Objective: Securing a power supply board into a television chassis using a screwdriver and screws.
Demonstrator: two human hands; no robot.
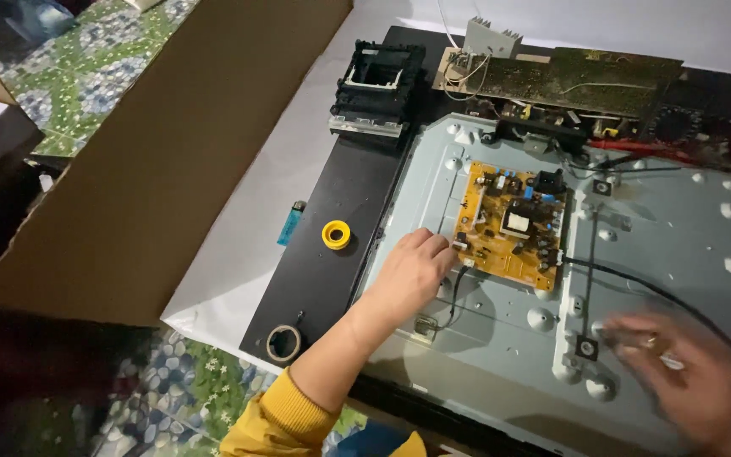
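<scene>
yellow circuit board (511, 222), perhaps amber

Yellow circuit board (513, 222) — flat on the grey metal panel (662, 245), black cable (454, 292) at its lower-left corner.

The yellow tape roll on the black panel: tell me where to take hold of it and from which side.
Take the yellow tape roll by its outer rim, coming from straight above. It lies flat on the black panel with its hole facing up and open space all round, so fingers can pinch opposite sides, or rim and hole.
</scene>
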